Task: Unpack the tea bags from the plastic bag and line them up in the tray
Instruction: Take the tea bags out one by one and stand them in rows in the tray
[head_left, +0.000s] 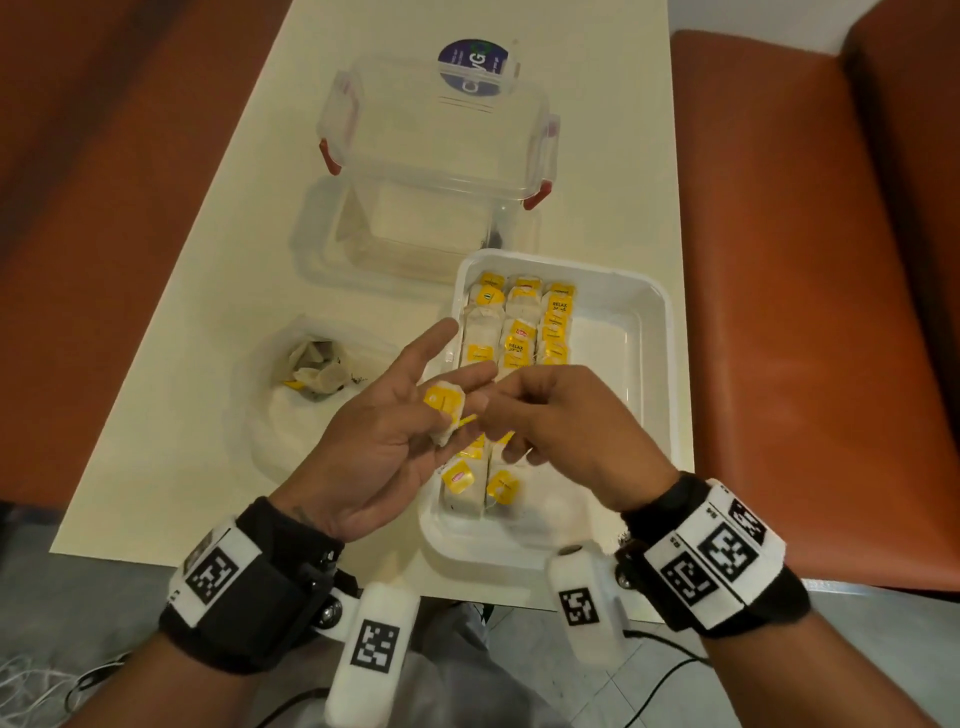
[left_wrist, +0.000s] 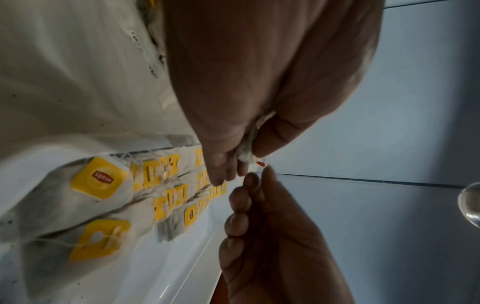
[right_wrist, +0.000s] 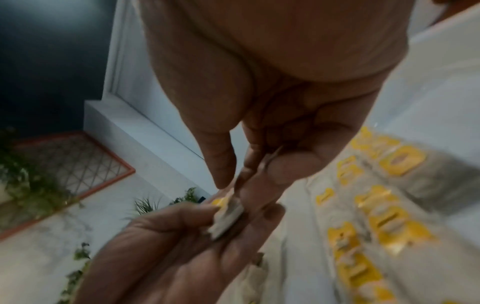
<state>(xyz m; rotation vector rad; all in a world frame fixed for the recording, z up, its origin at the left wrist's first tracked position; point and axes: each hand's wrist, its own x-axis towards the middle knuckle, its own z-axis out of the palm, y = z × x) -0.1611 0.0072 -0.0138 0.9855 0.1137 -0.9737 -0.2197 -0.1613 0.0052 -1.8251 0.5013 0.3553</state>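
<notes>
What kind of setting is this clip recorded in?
Probably a café or canteen booth, though it could be a home nook: a long cream table flanked by orange-brown padded bench seats, with a tiled floor below.

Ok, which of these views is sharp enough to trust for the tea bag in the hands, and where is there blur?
Head view: sharp, warm, evenly lit; the tea bag reads clearly between left hand and right hand. Left wrist view: cooler, the hand fills the frame, tray bags smeared. Right wrist view: motion-blurred throughout, yellow tags streaked, background dark.
</notes>
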